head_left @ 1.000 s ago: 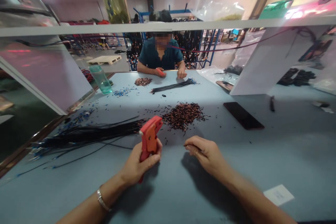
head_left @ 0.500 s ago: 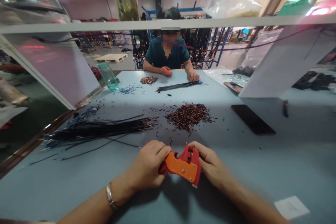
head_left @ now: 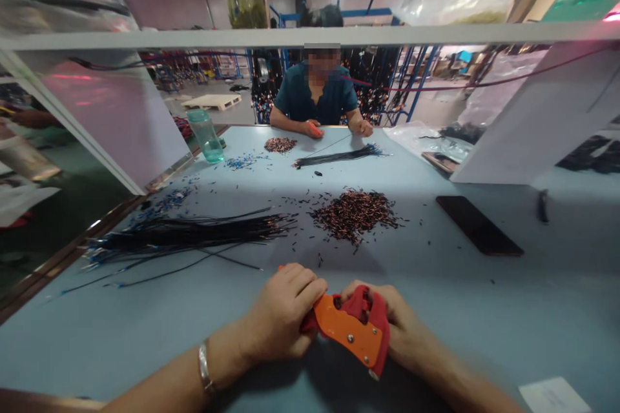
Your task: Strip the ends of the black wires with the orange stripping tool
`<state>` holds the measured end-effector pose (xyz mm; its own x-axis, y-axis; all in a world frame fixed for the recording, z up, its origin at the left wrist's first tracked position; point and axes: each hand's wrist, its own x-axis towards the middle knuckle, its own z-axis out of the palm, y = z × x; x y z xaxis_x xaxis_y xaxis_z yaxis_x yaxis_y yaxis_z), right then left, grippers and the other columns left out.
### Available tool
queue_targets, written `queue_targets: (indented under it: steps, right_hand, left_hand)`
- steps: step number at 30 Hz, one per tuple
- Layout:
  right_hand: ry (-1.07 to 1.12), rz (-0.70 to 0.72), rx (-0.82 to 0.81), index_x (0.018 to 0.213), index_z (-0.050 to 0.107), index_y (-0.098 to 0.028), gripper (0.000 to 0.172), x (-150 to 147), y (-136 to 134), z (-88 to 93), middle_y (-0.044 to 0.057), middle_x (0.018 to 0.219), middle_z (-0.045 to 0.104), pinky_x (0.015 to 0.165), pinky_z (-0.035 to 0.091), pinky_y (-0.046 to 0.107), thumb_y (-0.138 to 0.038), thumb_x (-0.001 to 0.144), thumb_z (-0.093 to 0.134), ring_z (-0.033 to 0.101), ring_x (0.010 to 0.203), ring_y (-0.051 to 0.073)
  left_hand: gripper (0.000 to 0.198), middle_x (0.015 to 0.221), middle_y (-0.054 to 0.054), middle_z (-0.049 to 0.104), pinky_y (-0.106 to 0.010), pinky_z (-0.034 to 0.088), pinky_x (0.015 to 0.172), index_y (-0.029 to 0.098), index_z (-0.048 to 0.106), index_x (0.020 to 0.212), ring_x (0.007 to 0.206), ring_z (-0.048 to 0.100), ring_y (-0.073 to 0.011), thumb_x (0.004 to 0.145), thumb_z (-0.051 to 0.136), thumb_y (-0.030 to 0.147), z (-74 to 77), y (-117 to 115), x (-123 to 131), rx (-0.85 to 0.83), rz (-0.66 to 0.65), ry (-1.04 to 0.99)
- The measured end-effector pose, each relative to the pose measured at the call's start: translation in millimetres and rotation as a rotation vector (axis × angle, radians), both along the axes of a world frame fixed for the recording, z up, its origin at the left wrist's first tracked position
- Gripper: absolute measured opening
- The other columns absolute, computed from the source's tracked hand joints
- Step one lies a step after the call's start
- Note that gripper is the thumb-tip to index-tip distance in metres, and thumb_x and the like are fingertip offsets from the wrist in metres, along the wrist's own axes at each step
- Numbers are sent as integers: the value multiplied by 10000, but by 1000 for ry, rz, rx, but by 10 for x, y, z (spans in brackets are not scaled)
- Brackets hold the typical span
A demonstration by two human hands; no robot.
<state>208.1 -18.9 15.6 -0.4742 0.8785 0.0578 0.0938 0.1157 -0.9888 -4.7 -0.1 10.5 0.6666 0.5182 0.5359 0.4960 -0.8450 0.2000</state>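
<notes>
My left hand (head_left: 288,310) is wrapped around the handles of an orange and red wire stripper (head_left: 351,332), held above the table close in front of me. My right hand (head_left: 402,326) is closed at the stripper's red jaw end, its fingers partly hidden behind the tool. Whether those fingers also pinch something small cannot be seen. Beyond the hands lies a heap of short black and copper-coloured pieces (head_left: 356,211). To its left, a bundle of black wires (head_left: 194,232) rests on the table, with blue tips toward the left.
Across the table (head_left: 533,310), a co-worker (head_left: 314,100) holds a red tool and a thin wire above another wire bundle (head_left: 339,156). A phone (head_left: 478,224) lies at right. A green bottle (head_left: 206,137) stands at back left. A white shelf (head_left: 368,35) spans overhead.
The wire stripper and both hands have come slightly nearer and to the right in view, the tool's jaw end tipping lower. The co-worker's hand has lifted a wire off the bundle.
</notes>
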Motion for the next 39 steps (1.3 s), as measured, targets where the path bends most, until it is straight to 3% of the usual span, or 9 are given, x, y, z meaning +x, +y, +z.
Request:
queue_targets:
  steps: [8,16,23,28,33,39]
  right_hand:
    - [2,-36,-34,696,539,-169,104,-4,-24,-27,-39,626,493,558,367,223,-223,783,559,399,577,105]
    - [-11,-45,-53,640,461,-190,206,-37,-39,-2,-45,606,434,528,344,215,-288,797,551,362,570,103]
    - [0,-30,21,644,443,-193,190,-56,-58,5,-59,600,402,503,306,205,-242,805,531,318,556,90]
    - [-3,-30,2,655,441,-199,186,-55,-69,-5,-59,601,404,501,308,208,-249,809,533,318,560,94]
    - [17,-21,-52,634,423,-201,194,-68,-64,9,-63,571,403,482,296,201,-236,783,541,306,538,87]
    - [90,-20,-133,614,462,-193,227,-104,-52,22,-58,568,428,479,307,198,-285,771,599,308,517,80]
  left_hand:
    - [327,798,-72,584,-329,370,620,178,489,958,692,474,-208,635,504,129,-16,1,9,-35,-6,-11]
    - [330,779,-63,574,-324,368,609,180,482,935,680,463,-202,615,486,101,-48,-2,14,-31,-4,-8]
    - [282,722,-51,555,-318,356,574,187,487,902,634,453,-196,631,473,110,-110,18,-22,41,-5,13]
    - [230,700,-50,564,-308,368,558,180,504,906,613,467,-191,686,465,123,-128,18,-27,126,-9,7]
    - [182,621,-16,521,-290,306,504,192,488,865,535,434,-169,710,434,113,-84,11,2,179,-15,-31]
    - [203,596,-1,532,-280,272,491,214,466,830,502,432,-152,659,440,108,-61,-1,-5,26,-32,-21]
